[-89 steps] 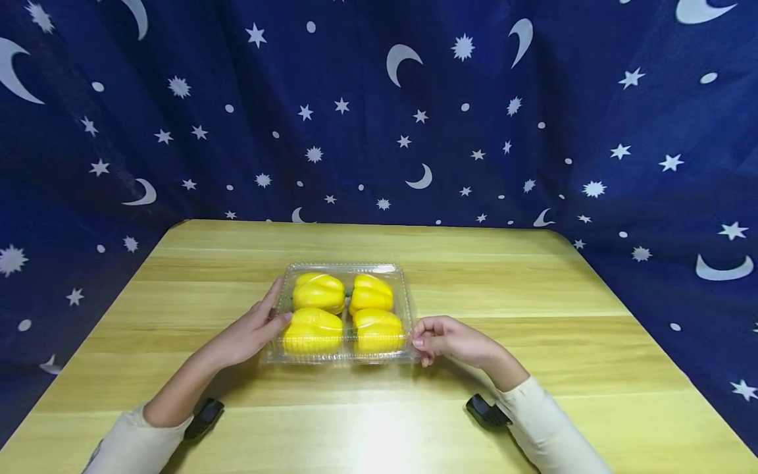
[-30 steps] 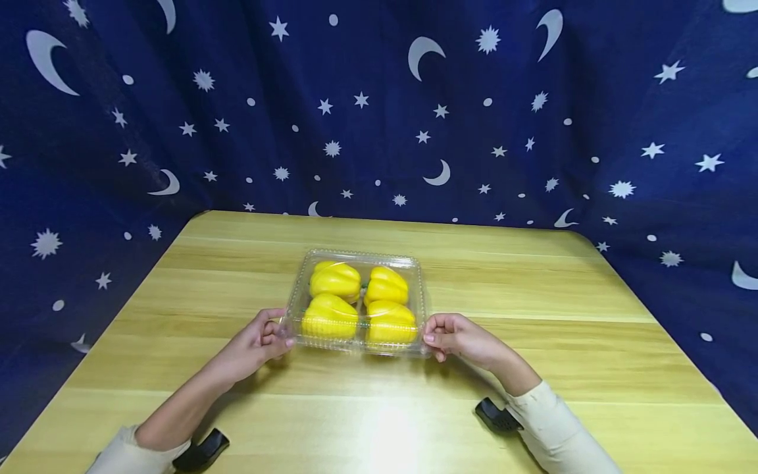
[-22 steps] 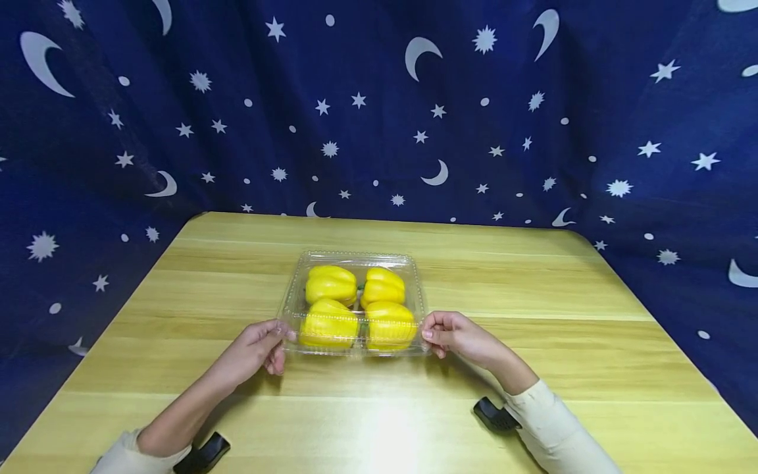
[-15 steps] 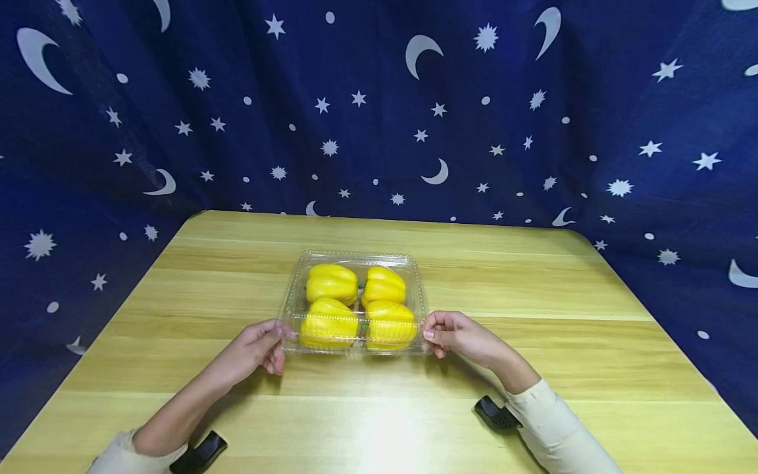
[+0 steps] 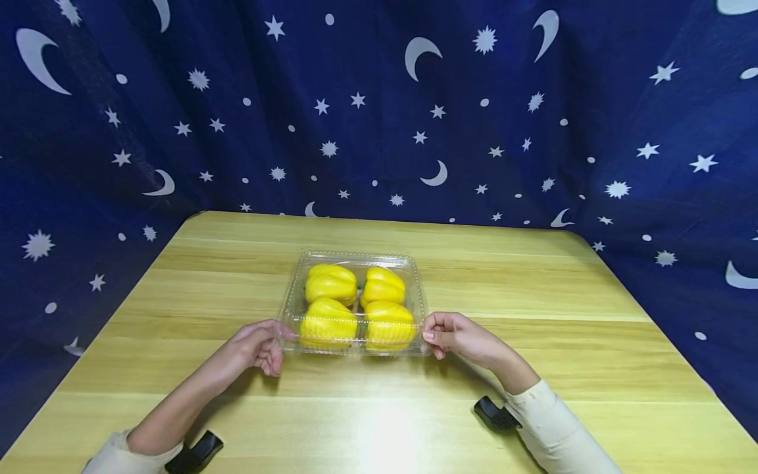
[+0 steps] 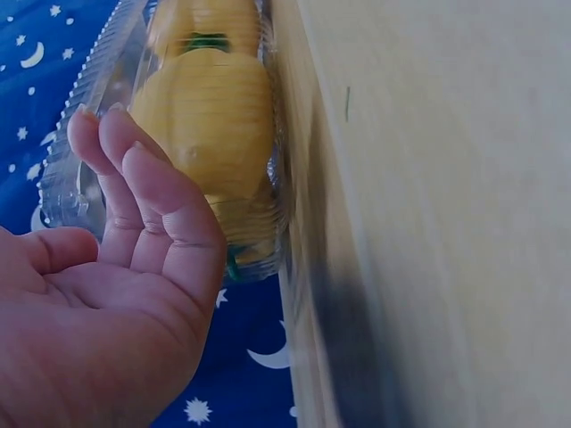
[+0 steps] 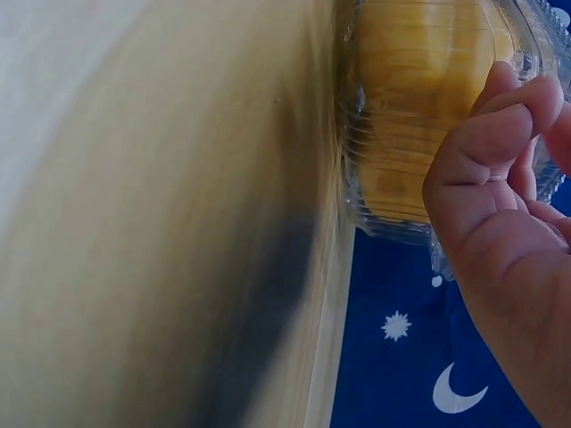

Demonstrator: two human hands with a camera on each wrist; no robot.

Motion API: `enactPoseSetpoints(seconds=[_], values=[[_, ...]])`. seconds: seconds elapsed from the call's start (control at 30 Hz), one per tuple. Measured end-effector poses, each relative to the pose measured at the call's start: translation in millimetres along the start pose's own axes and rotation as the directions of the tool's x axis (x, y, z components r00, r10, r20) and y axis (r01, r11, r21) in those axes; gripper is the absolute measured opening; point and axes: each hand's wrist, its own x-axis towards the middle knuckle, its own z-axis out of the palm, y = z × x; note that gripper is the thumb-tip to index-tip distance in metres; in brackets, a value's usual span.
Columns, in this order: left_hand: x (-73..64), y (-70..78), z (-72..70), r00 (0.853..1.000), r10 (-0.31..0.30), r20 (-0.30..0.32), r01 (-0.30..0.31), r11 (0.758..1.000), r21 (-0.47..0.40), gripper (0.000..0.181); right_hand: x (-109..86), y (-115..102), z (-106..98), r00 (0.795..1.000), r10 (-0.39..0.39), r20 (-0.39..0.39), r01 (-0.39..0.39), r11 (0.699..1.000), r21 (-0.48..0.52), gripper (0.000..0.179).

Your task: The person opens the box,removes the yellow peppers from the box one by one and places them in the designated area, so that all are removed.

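Note:
A clear plastic clamshell container (image 5: pixel 358 258) with its lid down stands on the wooden table. Inside lie several yellow bell peppers (image 5: pixel 330 283) with green stems, two in front and two behind. My left hand (image 5: pixel 251 349) pinches the front left corner of the rim; its other fingers curl loosely below, and part of the grip is hidden. At the front right corner, my right hand (image 5: pixel 458 336) pinches the rim between thumb and bent forefinger. In the left wrist view, curved fingers (image 6: pixel 165 192) of the left hand rise beside the container's ribbed wall.
The light wooden table (image 5: pixel 533 296) reaches back to a dark blue curtain (image 5: pixel 355 66) with white moons and stars. Black devices (image 5: pixel 496 415) are worn at both wrists, under the light sleeves (image 5: pixel 562 428).
My left hand has shifted from the container's left side to its front left corner, and its lower fingers have curled. The right hand keeps its place at the right corner. The view has shifted slightly.

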Motion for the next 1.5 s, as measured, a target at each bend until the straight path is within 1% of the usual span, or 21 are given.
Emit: enactPoseSetpoints(seconds=[0.13,0.23,0.33,0.43,0.53,0.63,0.7,0.73,0.77,0.87,0.97,1.07,1.17,1.27,1.37,1.4,1.43,1.47,1.5], values=[[-1.5,-1.2,-1.8,0.999,0.035,0.040,-0.034,0.999,-0.041,0.041,0.1,0,0,1.000,0.002,0.005,-0.002,1.000,-0.007,0.007],[-2.8,-0.9,-2.7,0.996,0.060,0.065,-0.056,0.996,-0.068,0.041,-0.1,-1,1,1.000,0.006,0.007,-0.006,1.000,-0.007,0.007],[-3.3,0.1,-2.8,0.996,0.056,0.064,-0.052,0.997,-0.055,0.045,-0.5,-2,1,1.000,0.010,0.008,-0.010,1.000,-0.007,0.008],[-3.0,1.4,-2.7,0.998,0.035,0.043,-0.035,0.999,0.000,0.049,-0.9,-2,1,1.000,0.011,0.010,-0.011,1.000,-0.013,0.008],[-3.5,2.1,-4.1,1.000,0.020,0.010,-0.021,0.996,0.091,0.048,-1.5,-3,1,1.000,0.014,0.014,-0.014,1.000,-0.016,0.008],[-4.8,1.4,-7.8,0.999,0.008,-0.045,0.001,0.981,0.194,0.045,-2.3,-2,1,1.000,0.019,0.020,-0.019,1.000,-0.013,0.008],[-5.4,0.6,-9.6,0.996,0.013,-0.093,0.013,0.964,0.267,0.049,-2.7,-2,1,1.000,0.018,0.026,-0.018,1.000,-0.009,0.009],[-5.5,0.1,-10.0,0.993,0.019,-0.114,0.015,0.956,0.292,0.051,-2.9,-1,1,0.999,0.020,0.029,-0.020,1.000,-0.006,0.009],[-5.7,-0.5,-10.1,0.991,0.038,-0.130,0.005,0.948,0.317,0.054,-2.9,-1,0,0.999,0.016,0.035,-0.016,1.000,-0.005,0.009],[-6.3,-1.2,-8.4,0.980,0.109,-0.166,-0.040,0.926,0.374,0.061,-2.9,0,-1,0.998,-0.001,0.057,0.002,1.000,-0.008,0.009],[-6.8,-1.1,-6.7,0.968,0.162,-0.191,-0.073,0.912,0.405,0.064,-2.7,-2,-1,0.998,-0.014,0.062,0.015,1.000,-0.016,0.009],[-6.6,-2.0,-5.3,0.956,0.186,-0.227,-0.075,0.902,0.424,0.062,-3.1,-4,0,0.999,0.002,0.042,0.000,0.999,-0.034,0.011],[-5.5,-4.1,-4.0,0.940,0.215,-0.265,-0.074,0.887,0.456,0.056,-4.0,-7,1,1.000,0.015,0.025,-0.013,0.998,-0.059,0.012],[-3.6,-5.5,-2.9,0.917,0.254,-0.307,-0.070,0.862,0.502,0.051,-5.7,-9,1,0.999,0.032,0.003,-0.031,0.995,-0.092,0.016],[-1.8,-4.8,-2.0,0.896,0.276,-0.347,-0.042,0.833,0.552,0.052,-6.9,-11,0,0.999,0.044,-0.028,-0.047,0.989,-0.138,0.023],[-1.0,-4.4,-1.9,0.892,0.276,-0.358,-0.028,0.824,0.566,0.054,-7.1,-11,0,0.998,0.048,-0.041,-0.054,0.987,-0.151,0.025],[-0.1,-3.9,-1.9,0.891,0.272,-0.365,-0.014,0.818,0.575,0.056,-7.2,-12,0,0.997,0.052,-0.052,-0.060,0.985,-0.160,0.027],[0.9,-3.4,-1.9,0.893,0.261,-0.366,-0.001,0.815,0.579,0.059,-7.2,-12,0,0.996,0.057,-0.063,-0.066,0.984,-0.167,0.027],[2.1,-3.1,-2.1,0.900,0.246,-0.360,0.008,0.815,0.579,0.061,-7.3,-13,0,0.996,0.060,-0.073,-0.072,0.983,-0.171,0.028]])
